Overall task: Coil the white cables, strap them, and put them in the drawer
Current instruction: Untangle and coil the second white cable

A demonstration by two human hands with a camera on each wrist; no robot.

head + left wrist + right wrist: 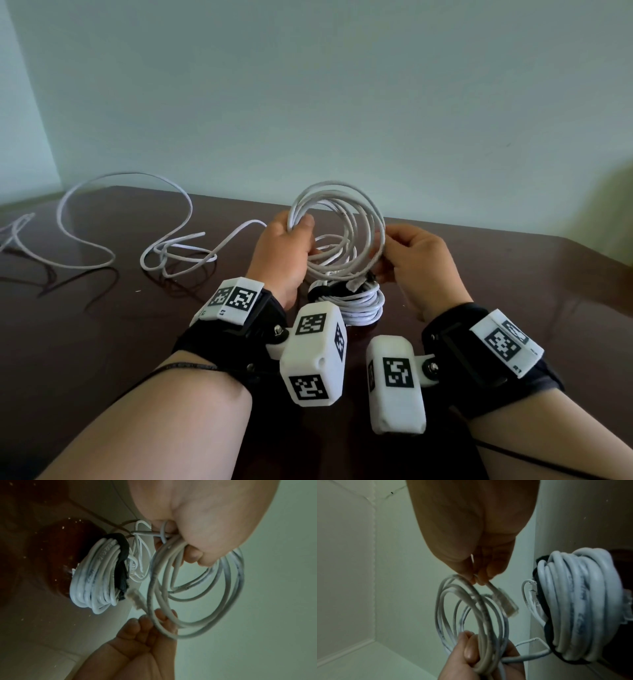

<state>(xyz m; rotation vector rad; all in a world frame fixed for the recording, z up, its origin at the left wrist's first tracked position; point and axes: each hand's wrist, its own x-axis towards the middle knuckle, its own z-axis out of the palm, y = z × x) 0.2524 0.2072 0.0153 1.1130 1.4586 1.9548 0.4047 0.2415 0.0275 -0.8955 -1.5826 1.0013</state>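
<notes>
A white cable coil (337, 226) stands upright above the dark table, held between both hands. My left hand (294, 233) grips its left side with fingers and thumb curled round the loops (223, 588). My right hand (387, 255) pinches the right side near the cable's end, where a clear connector (506, 601) sticks out below the fingertips. Under the held coil a second white coil (359, 306) lies on the table, bound by a black strap (121, 561). No drawer is in view.
More loose white cable (113, 219) winds over the brown table (102, 342) from beside my left hand to the far left edge. A pale wall stands right behind the table. The table's right end (582, 260) is angled.
</notes>
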